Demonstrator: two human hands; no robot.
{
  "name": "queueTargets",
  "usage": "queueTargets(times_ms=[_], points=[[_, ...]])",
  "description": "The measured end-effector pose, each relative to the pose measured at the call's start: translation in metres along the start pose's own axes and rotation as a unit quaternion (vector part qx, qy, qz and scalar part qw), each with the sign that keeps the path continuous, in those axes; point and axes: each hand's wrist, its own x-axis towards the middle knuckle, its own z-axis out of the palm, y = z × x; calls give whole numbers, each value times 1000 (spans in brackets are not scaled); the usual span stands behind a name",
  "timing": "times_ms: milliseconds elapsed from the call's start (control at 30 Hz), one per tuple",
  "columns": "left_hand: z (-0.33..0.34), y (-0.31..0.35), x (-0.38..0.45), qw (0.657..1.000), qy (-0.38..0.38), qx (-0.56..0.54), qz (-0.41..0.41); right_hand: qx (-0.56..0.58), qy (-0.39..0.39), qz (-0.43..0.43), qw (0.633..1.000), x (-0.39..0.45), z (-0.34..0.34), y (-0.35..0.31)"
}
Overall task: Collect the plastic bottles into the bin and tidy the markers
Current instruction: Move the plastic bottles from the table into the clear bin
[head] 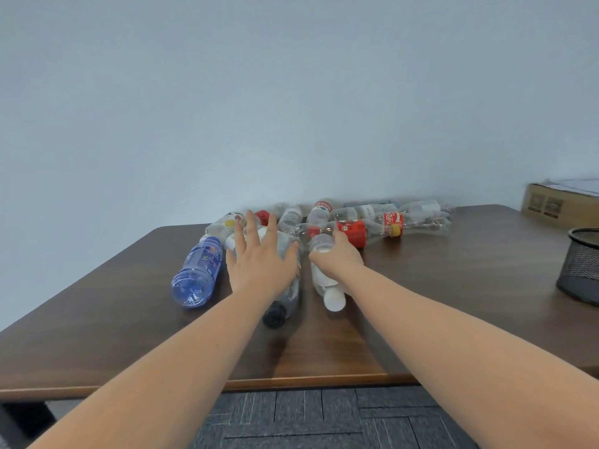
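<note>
Right hand (337, 259) is wrapped round the body of the white-capped bottle (325, 280), fingers curled over its upper half. Left hand (259, 264) is spread flat, fingers straight, over the black-capped bottle (282, 286); can't tell if it's touching yet or just above.

Landmark = white-capped bottle. It lies on its side on the table (453, 286), long axis running roughly away from the person, cap toward the near edge, base toward the wall. Black-capped bottle is just left of it, near parallel, cap also pointing near. Blue bottle (197, 273) is further left, base toward the person, neck angled away and right. The rest of the pile (372, 222) sits just behind it, mostly lying crosswise, red-labelled ones touching each other.

Step in hand, as I read it: grab two bottles at once for the bin. No bin in view, no markers either; mesh pen cup (580, 267) is well to the right at the table edge, cardboard box (557, 199) behind that.

Doing it well:
- Left hand should close across the black-capped bottle's middle, not the neck, so it doesn't pivot.
- Empty thin plastic: grip lightly or it crumples and squirts out.
- Lift straight up before swinging; the right hand's knuckles are near the red-labelled bottle behind, and a sideways drag would likely roll the pile.
</note>
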Motion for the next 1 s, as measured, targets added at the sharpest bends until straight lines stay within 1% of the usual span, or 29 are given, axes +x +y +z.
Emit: queueTargets(times_ms=[100, 200, 267, 433, 533, 567, 667, 833, 900, 1000], points=[[7, 1, -2, 1000, -5, 9, 6, 25, 68, -51, 996, -8, -9, 5], [14, 3, -10, 999, -33, 21, 3, 70, 145, -107, 981, -17, -22, 6], [18, 4, -15, 998, -53, 37, 3, 78, 175, -135, 972, -19, -28, 6], [23, 3, -21, 994, -98, 50, 14, 71, 204, -171, 961, -20, -37, 2], [24, 5, -19, 989, -138, 44, 9, 76, 202, -174, 961, -21, -40, 2], [24, 7, -20, 989, -140, 40, 11, 78, 202, -173, 961, -22, -41, 2], [21, 13, -24, 994, -105, 0, 20, 82, 216, -170, 958, -24, -47, 3], [11, 28, -27, 995, 3, -85, 44, 75, 236, -160, 956, -29, -68, 8], [6, 38, -29, 992, 23, -118, 45, 74, 243, -152, 955, -33, -78, 12], [-1, 53, -34, 987, 49, -137, 62, 72, 256, -145, 953, -40, -95, 20]])
